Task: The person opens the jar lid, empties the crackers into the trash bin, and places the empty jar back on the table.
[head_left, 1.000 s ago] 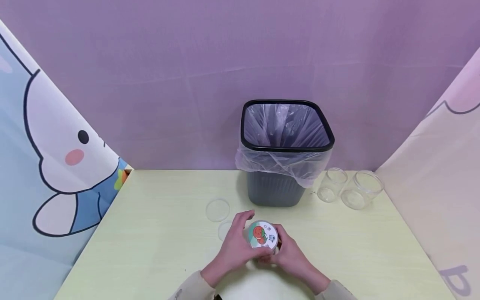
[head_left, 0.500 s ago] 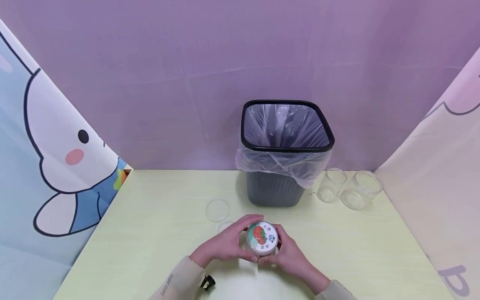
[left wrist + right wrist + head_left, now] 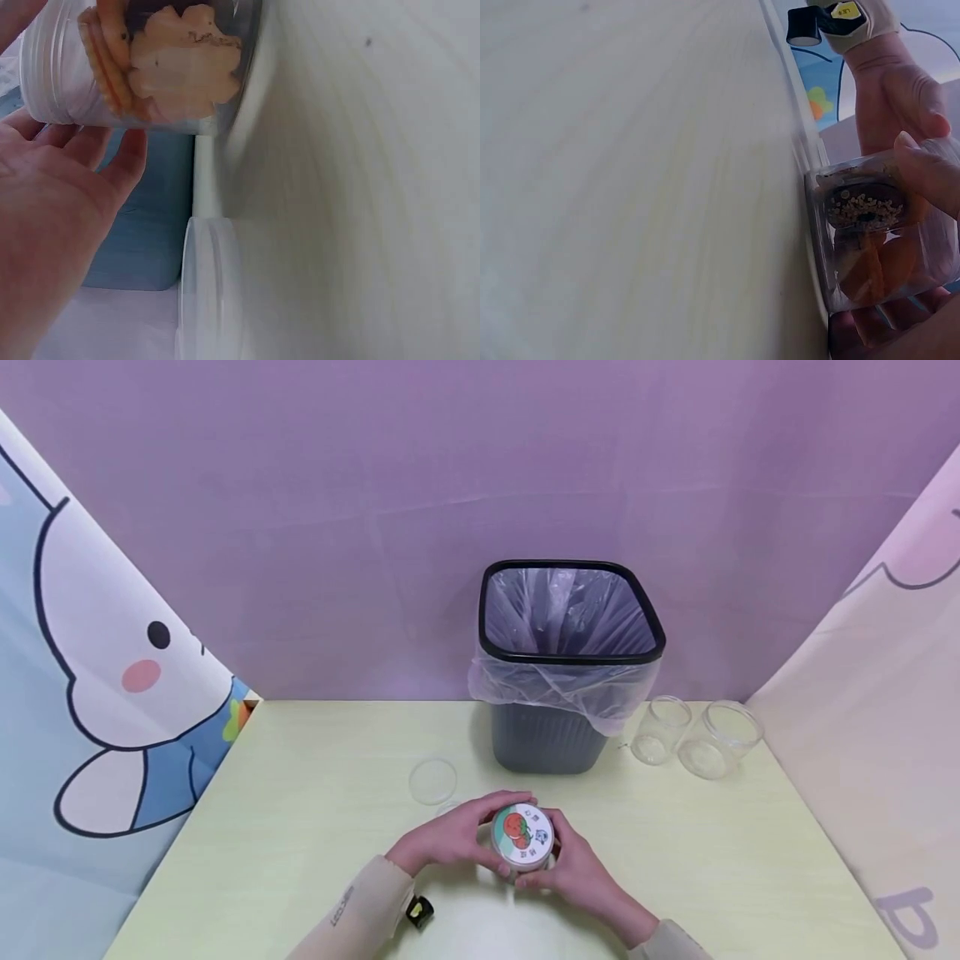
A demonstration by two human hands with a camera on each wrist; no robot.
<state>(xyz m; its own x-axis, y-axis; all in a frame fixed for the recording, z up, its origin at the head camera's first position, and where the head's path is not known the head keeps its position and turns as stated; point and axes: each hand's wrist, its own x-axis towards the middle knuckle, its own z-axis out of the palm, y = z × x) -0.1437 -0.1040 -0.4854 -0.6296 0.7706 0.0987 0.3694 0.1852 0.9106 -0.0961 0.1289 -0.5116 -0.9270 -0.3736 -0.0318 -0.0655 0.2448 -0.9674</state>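
Observation:
A clear round jar (image 3: 524,865) stands on the table between both hands. Its lid (image 3: 522,833) has a white and green label with orange-red fruit. Inside, the left wrist view shows a tan flower-shaped piece (image 3: 185,64); the right wrist view shows a dark ring-shaped piece with pale sprinkles (image 3: 866,208) and orange-brown pieces (image 3: 877,266). My left hand (image 3: 459,837) curves round the lid end from the left, thumb in front and fingers behind. From the right, my right hand (image 3: 572,870) grips the jar's side, its thumb across the wall in the right wrist view.
Behind the hands stands a grey bin (image 3: 551,739) with a black rim and clear liner. Two clear open jars (image 3: 661,731) (image 3: 720,740) are at the back right. One clear round lid (image 3: 432,780) lies left of the bin; another (image 3: 447,808) is partly hidden by my left hand.
My left hand has shifted its hold, its fingers now reaching further round the back of the lid and its forearm swung left. The lid's label and right hand have hardly moved.

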